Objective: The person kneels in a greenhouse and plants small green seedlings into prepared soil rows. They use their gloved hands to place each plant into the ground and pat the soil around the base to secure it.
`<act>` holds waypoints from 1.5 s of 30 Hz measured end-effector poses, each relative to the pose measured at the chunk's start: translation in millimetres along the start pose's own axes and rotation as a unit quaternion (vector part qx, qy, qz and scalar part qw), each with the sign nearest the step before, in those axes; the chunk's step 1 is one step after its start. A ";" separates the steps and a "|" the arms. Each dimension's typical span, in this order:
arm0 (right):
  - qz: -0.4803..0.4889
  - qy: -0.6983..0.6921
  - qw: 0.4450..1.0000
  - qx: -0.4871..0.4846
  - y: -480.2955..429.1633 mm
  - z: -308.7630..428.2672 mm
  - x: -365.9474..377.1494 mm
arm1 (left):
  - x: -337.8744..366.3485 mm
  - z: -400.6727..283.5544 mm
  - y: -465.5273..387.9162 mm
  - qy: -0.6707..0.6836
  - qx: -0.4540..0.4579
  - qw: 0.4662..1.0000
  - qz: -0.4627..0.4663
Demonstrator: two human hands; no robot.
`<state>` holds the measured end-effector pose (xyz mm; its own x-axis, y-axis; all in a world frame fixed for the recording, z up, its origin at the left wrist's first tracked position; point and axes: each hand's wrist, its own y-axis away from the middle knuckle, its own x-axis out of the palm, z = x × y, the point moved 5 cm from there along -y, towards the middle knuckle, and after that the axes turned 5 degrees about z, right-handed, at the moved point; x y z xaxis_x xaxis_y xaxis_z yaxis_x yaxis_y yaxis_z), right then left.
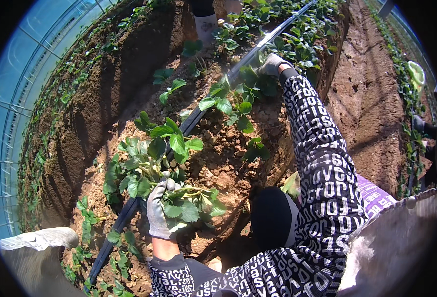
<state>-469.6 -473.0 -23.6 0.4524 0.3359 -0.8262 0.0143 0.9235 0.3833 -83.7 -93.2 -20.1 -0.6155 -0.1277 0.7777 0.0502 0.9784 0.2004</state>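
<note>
My left hand (pixel 162 208), in a pale grey work glove, is closed around a bunch of leafy strawberry plants (pixel 135 178) at the lower centre, over the raised soil bed. Leaves stick out on both sides of the fist. My right hand (pixel 270 66), gloved alike, reaches out to the upper right, beside the black drip irrigation tape (pixel 240 67), among strawberry leaves (pixel 266 85). Its fingertips are hidden by foliage and glare, so its hold cannot be told. Between the hands, small strawberry plants (pixel 218 104) grow on both sides of the tape.
Dense strawberry plants (pixel 303 41) cover the bed's far end. A soil furrow (pixel 366 85) runs at the right, another at the left. A person's leg (pixel 205 24) stands at the top. A purple printed bag (pixel 374 195) lies under my right arm. A light green container (pixel 417 76) is far right.
</note>
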 end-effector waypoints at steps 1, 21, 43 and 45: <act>-0.041 0.044 0.998 0.033 3.1 2.9 -4.9 | -5.2 -0.5 -0.7 -0.015 -0.001 1.000 -0.008; -0.140 0.032 0.989 0.035 -6.9 3.1 15.3 | -14.8 1.3 5.4 -0.026 -0.011 0.998 -0.057; -0.268 -0.376 0.887 -0.014 -37.5 -65.6 -19.5 | -21.7 6.9 -1.4 -0.022 -0.021 0.998 -0.064; -0.271 -0.109 0.953 -0.085 -66.5 -54.4 -19.8 | -22.6 6.0 -0.6 -0.024 -0.023 0.997 -0.064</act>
<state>-528.1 -531.0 -55.2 0.5946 -0.2284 -0.7709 0.1622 0.9732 -0.1632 -74.5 -90.0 -41.3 -0.6557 -0.2418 0.7153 0.0046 0.9460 0.3240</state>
